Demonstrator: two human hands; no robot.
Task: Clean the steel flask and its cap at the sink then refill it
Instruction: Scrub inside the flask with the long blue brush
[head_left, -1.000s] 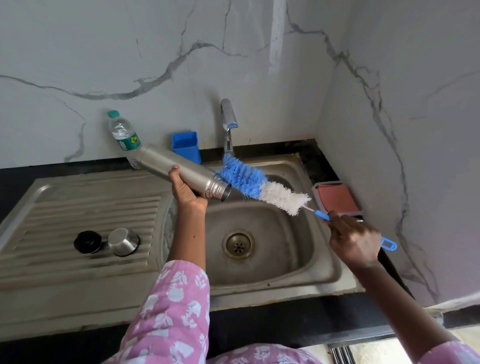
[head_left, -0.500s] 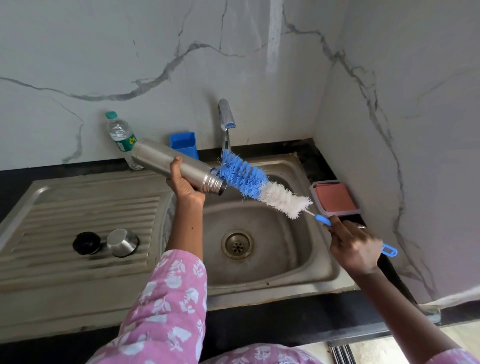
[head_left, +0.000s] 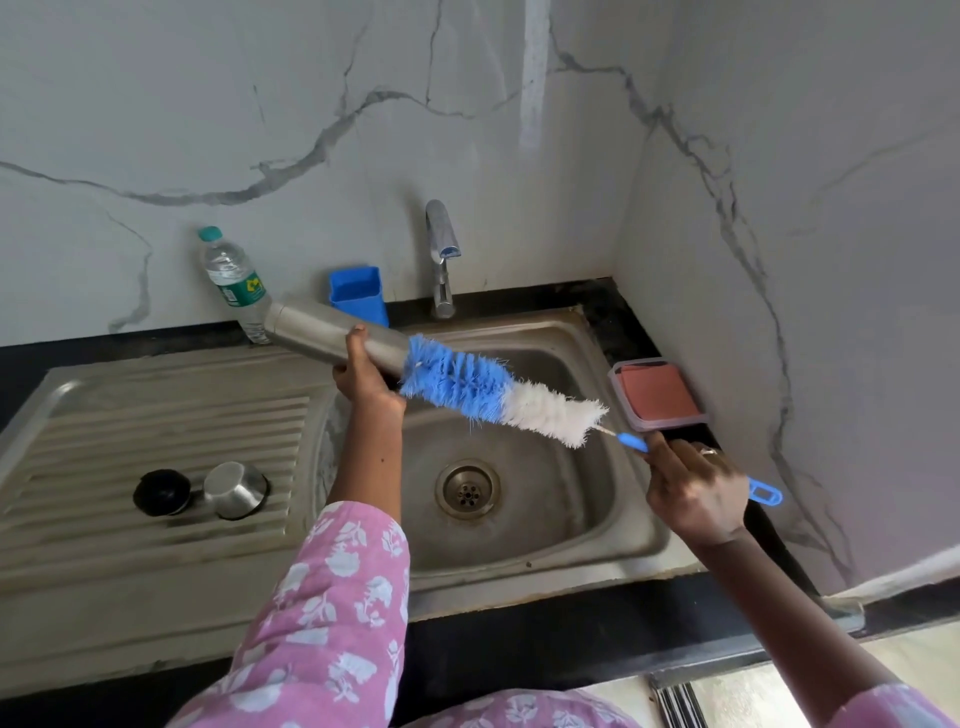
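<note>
Two things are held above the sink (head_left: 571, 519): the steel flask (head_left: 317, 332) is gripped by the left hand (head_left: 366, 379), its mouth aimed along the bottle brush (head_left: 493, 392) clasped in fingers (head_left: 675, 462) of the right hand (head_left: 696, 493).

Aloft: left hand (head_left: 366, 379), right hand (head_left: 696, 493) (both curled).

Home kitchen: steel sink (head_left: 613, 540), tap (head_left: 441, 249), marble-look walls (head_left: 311, 104).

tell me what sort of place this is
Most likely a home kitchen: a steel sink with a ribbed drainboard, a tap behind it, and a bottle brush at a steel flask.
</note>
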